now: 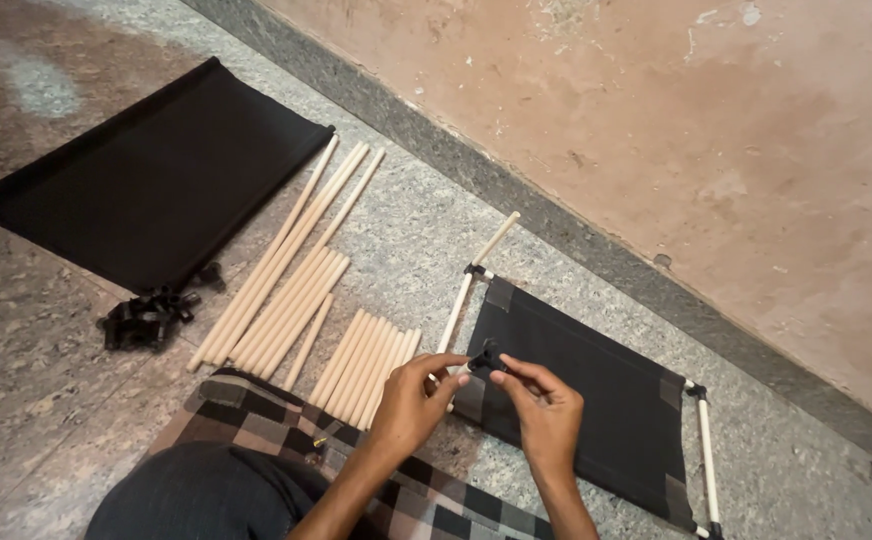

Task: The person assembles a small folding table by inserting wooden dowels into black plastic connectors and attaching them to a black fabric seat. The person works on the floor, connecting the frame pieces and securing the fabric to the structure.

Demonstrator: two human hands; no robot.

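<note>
My left hand (411,400) and my right hand (546,410) meet at the near left corner of a black fabric shelf panel (596,395) lying on the stone floor. Between the fingertips of both hands is a small black plastic connector (486,355), pressed at the end of a cream rod (454,315) that runs along the panel's left edge. A second connector (474,269) sits further up that rod. Another cream rod (707,455) runs along the panel's right edge.
Long cream rods (286,265) and shorter ones (366,360) lie in loose rows to the left. A heap of black connectors (151,315) sits beside a pile of black fabric panels (151,175). A checked cloth (256,415) covers my lap. A wall (656,130) rises behind.
</note>
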